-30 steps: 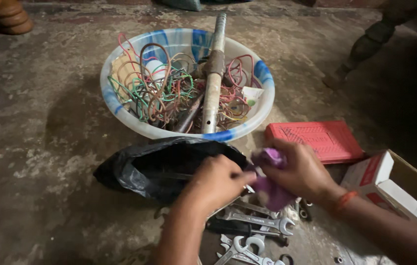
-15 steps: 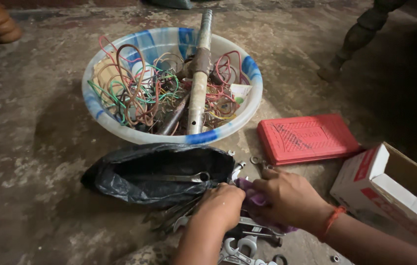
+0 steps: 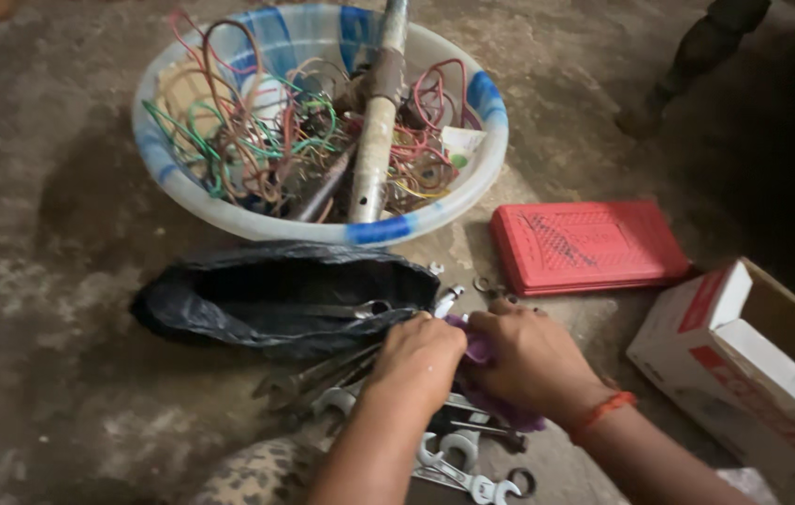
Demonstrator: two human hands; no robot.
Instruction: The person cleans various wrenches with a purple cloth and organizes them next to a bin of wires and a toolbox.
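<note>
My left hand (image 3: 416, 360) is closed, knuckles up, just above a pile of metal wrenches (image 3: 458, 458) on the floor, and seems to grip a small metal tool whose tip (image 3: 448, 299) sticks out past the fingers. Pressed against it, my right hand (image 3: 524, 360) is shut on a purple cloth (image 3: 507, 412), which bunches between both hands. A black plastic bag (image 3: 229, 304) lies open just beyond them with a wrench (image 3: 351, 310) inside.
A white and blue plastic bowl (image 3: 486, 98) holds tangled coloured wires and a metal pipe (image 3: 374, 140). A red flat case (image 3: 589, 245) lies to the right, and a white and red cardboard box (image 3: 744, 360) is nearer. A person's leg (image 3: 687, 56) stands at the far right.
Both hands dropped from in front of the bag down onto the wrench pile and closed together around the purple cloth. The view tilted, so the bowl sits higher in frame.
</note>
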